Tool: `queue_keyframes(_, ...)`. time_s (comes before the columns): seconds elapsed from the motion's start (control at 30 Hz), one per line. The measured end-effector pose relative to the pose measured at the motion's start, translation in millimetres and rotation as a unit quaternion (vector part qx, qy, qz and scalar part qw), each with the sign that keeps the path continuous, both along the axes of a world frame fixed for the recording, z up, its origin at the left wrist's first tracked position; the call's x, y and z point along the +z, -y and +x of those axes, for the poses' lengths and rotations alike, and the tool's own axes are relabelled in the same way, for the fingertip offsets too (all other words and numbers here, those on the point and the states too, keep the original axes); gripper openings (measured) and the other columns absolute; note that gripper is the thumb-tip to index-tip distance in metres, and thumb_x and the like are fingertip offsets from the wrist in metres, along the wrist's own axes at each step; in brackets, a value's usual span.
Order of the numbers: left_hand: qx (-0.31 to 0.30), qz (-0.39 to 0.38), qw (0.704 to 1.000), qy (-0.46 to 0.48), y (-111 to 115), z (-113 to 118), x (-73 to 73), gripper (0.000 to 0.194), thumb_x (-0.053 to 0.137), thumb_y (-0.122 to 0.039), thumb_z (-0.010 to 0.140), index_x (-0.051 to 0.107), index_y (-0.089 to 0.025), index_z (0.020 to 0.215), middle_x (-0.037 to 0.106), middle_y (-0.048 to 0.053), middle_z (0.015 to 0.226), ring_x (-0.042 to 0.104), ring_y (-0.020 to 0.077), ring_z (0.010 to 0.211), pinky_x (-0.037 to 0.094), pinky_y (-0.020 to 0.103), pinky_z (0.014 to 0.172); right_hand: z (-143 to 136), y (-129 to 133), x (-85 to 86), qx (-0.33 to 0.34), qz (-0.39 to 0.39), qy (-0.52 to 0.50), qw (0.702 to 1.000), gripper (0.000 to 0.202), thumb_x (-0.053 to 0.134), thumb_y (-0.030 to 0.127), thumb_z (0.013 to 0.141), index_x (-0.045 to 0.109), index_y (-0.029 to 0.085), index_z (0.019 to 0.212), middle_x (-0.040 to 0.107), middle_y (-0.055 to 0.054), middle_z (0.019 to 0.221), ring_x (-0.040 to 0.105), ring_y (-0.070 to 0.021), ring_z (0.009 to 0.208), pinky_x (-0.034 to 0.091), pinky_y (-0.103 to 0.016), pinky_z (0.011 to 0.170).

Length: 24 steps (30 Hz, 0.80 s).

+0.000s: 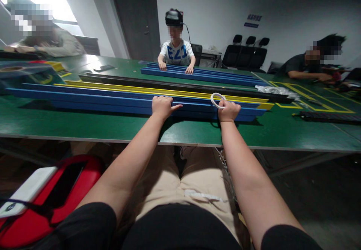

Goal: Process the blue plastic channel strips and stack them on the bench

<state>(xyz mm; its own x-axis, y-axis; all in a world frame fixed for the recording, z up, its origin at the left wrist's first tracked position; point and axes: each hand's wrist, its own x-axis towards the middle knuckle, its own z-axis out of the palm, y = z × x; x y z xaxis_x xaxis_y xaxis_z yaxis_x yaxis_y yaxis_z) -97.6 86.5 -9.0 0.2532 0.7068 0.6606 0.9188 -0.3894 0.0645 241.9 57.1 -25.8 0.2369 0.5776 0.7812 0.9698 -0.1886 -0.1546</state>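
Lengthwise in front of me on the green table lies a long blue channel-shaped rail point(129, 106). My left hand point(163, 108) has its fingers hooked over the rail's upper edge near the middle, with the thumb stretched along the near side. Farther right, my right hand point(229, 111) is closed around a thin white ring point(211, 99), which could be a narrow tape roll. That hand also rests against the blue rail; how firmly it grips the rail I cannot tell. Just behind runs a yellow rail point(158, 91), and a black rail point(118, 80) lies beyond it.
Across the table point(98, 126), a person rests both hands on more blue rails point(203, 76). Others sit at far left and right. Clear plastic-wrapped items point(278, 90) lie at the black rail's right end. A red stool point(84, 175) stands by my left leg.
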Motion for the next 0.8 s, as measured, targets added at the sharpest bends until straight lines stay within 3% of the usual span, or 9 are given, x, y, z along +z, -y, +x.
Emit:
queue_keyframes(0.3, -0.042, -0.019, 0.999, 0.029, 2.2, 0.6, -3.6, 0.049, 0.056, -0.069, 0.088, 0.072, -0.023, 0.086, 0.073, 0.014, 0.092, 0.063, 0.0342, 0.097, 0.035, 0.048, 0.087, -3.4, 0.4, -0.2, 0.006, 0.037, 0.004, 0.999, 0.037, 0.043, 0.037, 0.097, 0.066, 0.019, 0.075, 0.069, -0.011, 0.083, 0.05, -0.024, 0.081, 0.023, -0.038, 0.073)
queue_keyframes(0.47, -0.048, -0.031, 0.998, -0.006, -1.9, 2.6, -6.9, 0.052, 0.051, -0.07, 0.09, 0.071, -0.023, 0.081, 0.074, 0.013, 0.09, 0.066, 0.032, 0.092, 0.037, 0.044, 0.079, -7.9, 1.6, 2.0, 0.03, 0.018, 0.006, 0.999, 0.034, 0.042, 0.038, 0.096, 0.066, 0.02, 0.079, 0.068, -0.012, 0.088, 0.05, -0.0265, 0.088, 0.023, -0.039, 0.076)
queue_keyframes(0.8, -0.033, -0.004, 0.999, -0.033, -0.1, 3.3, -8.4, 0.054, 0.051, -0.071, 0.09, 0.071, -0.021, 0.081, 0.075, 0.012, 0.087, 0.067, 0.0292, 0.087, 0.037, 0.041, 0.074, -7.2, -0.2, -1.5, 0.033, -0.024, 0.023, 0.999, 0.045, 0.037, 0.036, 0.101, 0.07, 0.017, 0.078, 0.072, -0.01, 0.083, 0.054, -0.0198, 0.073, 0.021, -0.036, 0.069)
